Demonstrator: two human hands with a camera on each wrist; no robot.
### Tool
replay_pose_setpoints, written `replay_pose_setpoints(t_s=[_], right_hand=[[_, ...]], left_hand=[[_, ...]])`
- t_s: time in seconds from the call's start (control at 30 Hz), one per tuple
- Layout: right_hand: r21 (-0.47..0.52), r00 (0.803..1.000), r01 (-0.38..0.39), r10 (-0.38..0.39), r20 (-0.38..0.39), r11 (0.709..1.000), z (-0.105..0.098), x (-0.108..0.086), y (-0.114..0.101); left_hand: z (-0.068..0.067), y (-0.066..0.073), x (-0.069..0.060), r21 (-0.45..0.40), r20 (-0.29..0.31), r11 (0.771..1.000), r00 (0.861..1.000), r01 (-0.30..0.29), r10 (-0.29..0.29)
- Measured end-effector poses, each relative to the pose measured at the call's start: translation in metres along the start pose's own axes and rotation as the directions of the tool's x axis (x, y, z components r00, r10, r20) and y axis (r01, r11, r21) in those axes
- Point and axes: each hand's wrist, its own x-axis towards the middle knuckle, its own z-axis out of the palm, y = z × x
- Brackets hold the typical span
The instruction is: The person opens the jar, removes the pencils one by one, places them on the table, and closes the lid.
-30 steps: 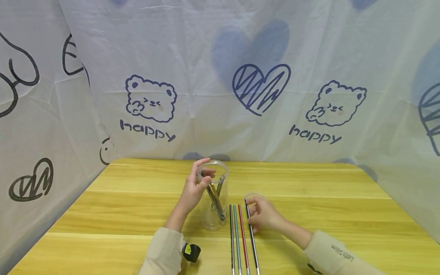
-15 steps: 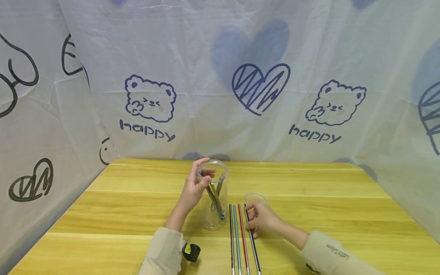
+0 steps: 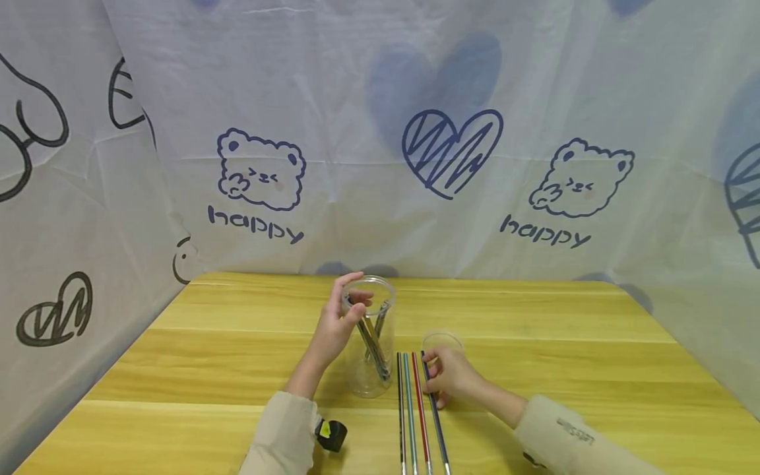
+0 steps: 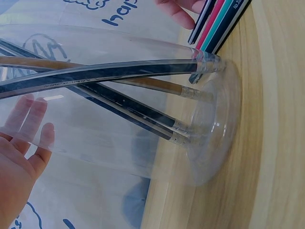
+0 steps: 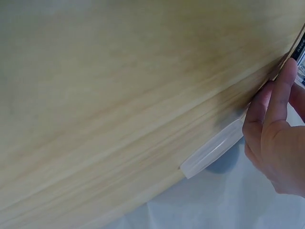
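A tall clear jar [image 3: 367,386] stands upright on the table with several pencils leaning inside; in the left wrist view their metal ferrules [image 4: 188,92] rest near its base. My left hand [image 3: 330,331] curls round the jar's upper left side, thumb near the rim. To the right of the jar, black [image 3: 400,409], teal [image 3: 410,409] and red [image 3: 421,415] pencils lie side by side, tops level. My right hand [image 3: 454,376] pinches a dark blue pencil [image 3: 439,432] beside the red one, slightly slanted. Its fingertips [image 5: 288,69] are down at the table.
A clear round lid [image 3: 442,333] lies just behind my right hand, and shows edge-on in the right wrist view [image 5: 213,149]. A black object with a yellow patch [image 3: 331,435] is by my left sleeve. A printed white cloth [image 3: 356,231] hangs behind the wooden table [image 3: 564,343].
My right hand has moved slightly towards me and the dark blue pencil's upper end has come down level with the others, nearer the red one. The left hand and jar stay put.
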Motion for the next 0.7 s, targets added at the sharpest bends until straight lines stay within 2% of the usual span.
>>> replay_pose_setpoints(t_s=[0.7], right_hand=[[-0.112, 0.999, 0.013, -0.017, -0.034, 0.994, 0.0049, 0.0067, 0.0033]], left_hand=[[0.0005, -0.0029, 0.0001, 0.018, -0.01, 0.999, 0.999, -0.032, 0.032]])
